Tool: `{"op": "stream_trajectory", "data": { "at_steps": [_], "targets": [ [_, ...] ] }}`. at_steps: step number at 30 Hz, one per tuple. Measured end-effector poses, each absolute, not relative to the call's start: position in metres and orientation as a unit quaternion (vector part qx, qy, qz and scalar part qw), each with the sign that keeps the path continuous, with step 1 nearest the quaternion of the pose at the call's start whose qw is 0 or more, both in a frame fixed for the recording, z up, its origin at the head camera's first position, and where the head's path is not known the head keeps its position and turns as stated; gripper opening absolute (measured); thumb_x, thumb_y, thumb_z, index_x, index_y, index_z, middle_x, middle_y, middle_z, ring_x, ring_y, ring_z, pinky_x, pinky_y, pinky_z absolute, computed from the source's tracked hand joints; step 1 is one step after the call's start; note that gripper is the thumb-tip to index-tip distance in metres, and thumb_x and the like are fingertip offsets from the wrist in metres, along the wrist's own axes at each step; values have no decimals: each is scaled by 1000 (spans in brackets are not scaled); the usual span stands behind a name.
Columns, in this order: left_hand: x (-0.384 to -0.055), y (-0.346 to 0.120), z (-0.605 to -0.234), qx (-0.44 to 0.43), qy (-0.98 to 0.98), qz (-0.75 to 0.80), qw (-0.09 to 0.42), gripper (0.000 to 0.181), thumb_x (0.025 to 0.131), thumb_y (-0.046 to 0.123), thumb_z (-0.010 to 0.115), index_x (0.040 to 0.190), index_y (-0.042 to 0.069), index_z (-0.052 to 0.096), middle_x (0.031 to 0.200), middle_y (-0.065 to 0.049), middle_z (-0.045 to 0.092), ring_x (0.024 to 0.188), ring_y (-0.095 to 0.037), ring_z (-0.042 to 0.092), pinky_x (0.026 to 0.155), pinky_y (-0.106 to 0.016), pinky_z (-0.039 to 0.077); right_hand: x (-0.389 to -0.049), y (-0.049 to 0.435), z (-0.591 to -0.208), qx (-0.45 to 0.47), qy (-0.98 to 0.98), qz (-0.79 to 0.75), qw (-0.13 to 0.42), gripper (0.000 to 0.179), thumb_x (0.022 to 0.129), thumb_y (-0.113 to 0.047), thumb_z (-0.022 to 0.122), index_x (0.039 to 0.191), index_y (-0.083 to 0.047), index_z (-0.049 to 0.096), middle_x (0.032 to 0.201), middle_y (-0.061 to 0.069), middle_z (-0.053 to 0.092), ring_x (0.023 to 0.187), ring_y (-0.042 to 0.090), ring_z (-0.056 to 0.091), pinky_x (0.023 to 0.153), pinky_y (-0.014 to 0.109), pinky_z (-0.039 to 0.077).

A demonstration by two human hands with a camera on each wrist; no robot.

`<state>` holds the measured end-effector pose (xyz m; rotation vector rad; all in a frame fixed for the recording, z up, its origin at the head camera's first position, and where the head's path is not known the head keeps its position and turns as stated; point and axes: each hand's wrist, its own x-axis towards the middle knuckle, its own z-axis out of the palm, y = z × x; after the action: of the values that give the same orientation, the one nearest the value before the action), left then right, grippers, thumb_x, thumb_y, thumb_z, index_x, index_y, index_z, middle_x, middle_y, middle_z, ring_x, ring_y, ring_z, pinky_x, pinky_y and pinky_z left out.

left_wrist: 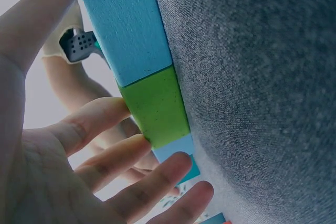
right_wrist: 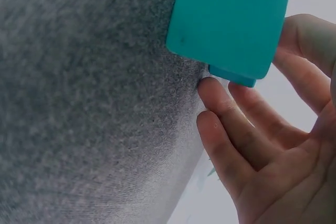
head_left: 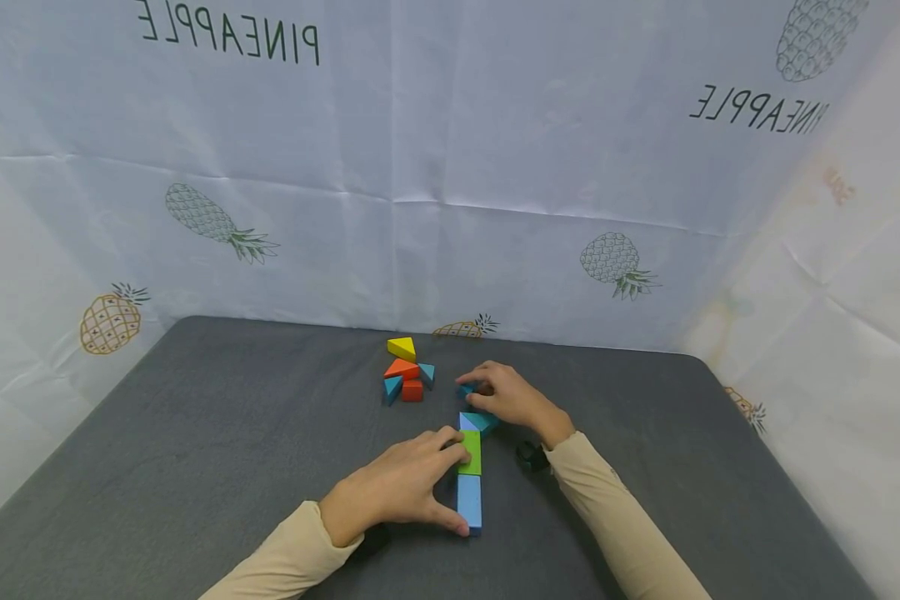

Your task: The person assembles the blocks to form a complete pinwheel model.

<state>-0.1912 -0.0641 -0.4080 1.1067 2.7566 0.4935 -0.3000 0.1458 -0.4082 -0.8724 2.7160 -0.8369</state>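
Note:
A light blue block and a green block lie end to end in a row on the dark cloth. A pale blue triangular piece and a teal triangular block adjoin the green block's far end. My left hand rests along the row's left side, its thumb at the light blue block's near end and fingertips touching the green block. Past the far end, my right hand pinches a small blue block between thumb and fingers; the fingers partly hide it.
Left of my right hand sits a loose group: a yellow triangular block, a red triangular block, a red block and two blue triangles. A pineapple-printed curtain hangs behind the dark-covered table.

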Motion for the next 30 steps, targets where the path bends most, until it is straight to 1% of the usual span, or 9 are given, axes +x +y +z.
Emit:
{"op": "stream_trajectory", "data": {
  "at_steps": [4, 9, 11, 16, 22, 30],
  "targets": [
    [-191, -64, -408, 367, 913, 165, 65, 72, 72, 68, 76, 125, 22, 61, 130, 2, 51, 108, -12, 54, 89, -33, 52, -299, 147, -406, -299, 906, -285, 90, 33, 98, -11, 60, 130, -8, 65, 124, 14, 60, 108, 27, 65, 92, 44, 54],
    [-191, -64, -408, 367, 913, 164, 63, 73, 72, 68, 76, 126, 22, 60, 130, 2, 51, 109, -12, 54, 90, -33, 52, -301, 149, -406, -325, 901, -275, 82, 31, 97, -9, 58, 127, -7, 66, 126, 13, 64, 102, 22, 64, 89, 40, 53],
    [-191, -64, -408, 367, 913, 164, 64, 73, 72, 68, 76, 126, 21, 61, 130, 2, 51, 109, -13, 54, 91, -33, 52, -302, 149, -406, -333, 899, -274, 79, 30, 99, -10, 56, 127, -6, 66, 128, 13, 65, 105, 23, 64, 90, 41, 53],
    [-191, -64, -408, 366, 913, 167, 67, 73, 72, 67, 77, 126, 21, 61, 130, 2, 51, 110, -13, 54, 91, -33, 52, -301, 151, -406, -333, 895, -284, 83, 31, 102, -12, 53, 130, -6, 64, 132, 14, 63, 118, 29, 62, 97, 47, 51],
    [-191, -64, -408, 366, 913, 168, 69, 73, 72, 67, 77, 126, 21, 61, 130, 2, 51, 110, -13, 54, 91, -33, 52, -301, 151, -407, -318, 896, -295, 96, 34, 102, -13, 54, 134, -4, 59, 136, 16, 60, 119, 32, 63, 99, 49, 50],
    [-191, -64, -407, 364, 913, 167, 75, 73, 72, 68, 76, 126, 22, 61, 129, 3, 51, 110, -13, 53, 90, -33, 52, -301, 151, -405, -310, 896, -299, 110, 34, 102, -16, 55, 134, -4, 60, 136, 16, 60, 118, 32, 62, 99, 49, 50]
  ]
}}
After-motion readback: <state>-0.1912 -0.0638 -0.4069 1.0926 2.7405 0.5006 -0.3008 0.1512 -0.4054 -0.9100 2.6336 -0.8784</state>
